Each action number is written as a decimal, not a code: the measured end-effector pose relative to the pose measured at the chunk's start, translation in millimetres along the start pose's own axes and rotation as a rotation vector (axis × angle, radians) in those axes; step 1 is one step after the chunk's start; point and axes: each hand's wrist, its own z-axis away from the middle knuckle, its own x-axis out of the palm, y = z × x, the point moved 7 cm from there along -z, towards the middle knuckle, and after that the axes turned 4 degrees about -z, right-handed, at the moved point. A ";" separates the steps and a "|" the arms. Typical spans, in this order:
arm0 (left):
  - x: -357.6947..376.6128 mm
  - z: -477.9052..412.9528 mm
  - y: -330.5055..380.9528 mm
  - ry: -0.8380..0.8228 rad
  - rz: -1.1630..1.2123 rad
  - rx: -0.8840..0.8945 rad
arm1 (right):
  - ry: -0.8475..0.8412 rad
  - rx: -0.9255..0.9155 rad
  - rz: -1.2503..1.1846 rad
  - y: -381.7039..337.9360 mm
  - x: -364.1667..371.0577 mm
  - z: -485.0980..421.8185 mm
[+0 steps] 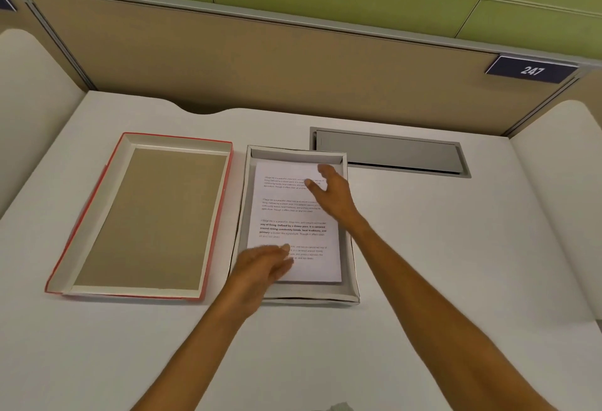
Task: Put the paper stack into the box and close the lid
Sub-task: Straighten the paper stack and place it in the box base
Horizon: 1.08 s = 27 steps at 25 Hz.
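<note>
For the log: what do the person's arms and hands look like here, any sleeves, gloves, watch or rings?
Both forearms are bare as far as the frame shows, with no sleeve cuff in view. The left hand and right hand wear no gloves. No watch, bracelet or band shows at either wrist. The fingers are slightly motion-blurred, so a thin ring cannot be ruled out, but none is visible.

My left hand (260, 267) covers the paper's (293, 215) near left corner; my right hand (332, 192) hides some text. Both hands blur. The print is unreadable.
</note>
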 end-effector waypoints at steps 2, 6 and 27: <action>3.7 4.4 -25.2 -0.037 0.280 -0.268 | -0.107 -0.063 0.095 -12.0 1.8 -21.3; 14.1 -2.4 -34.1 -0.055 0.521 -0.375 | -0.261 -0.085 0.261 -12.9 14.2 -50.4; 13.7 -30.9 -56.1 -0.005 0.481 -0.496 | -0.385 -0.063 0.317 2.3 43.0 -96.2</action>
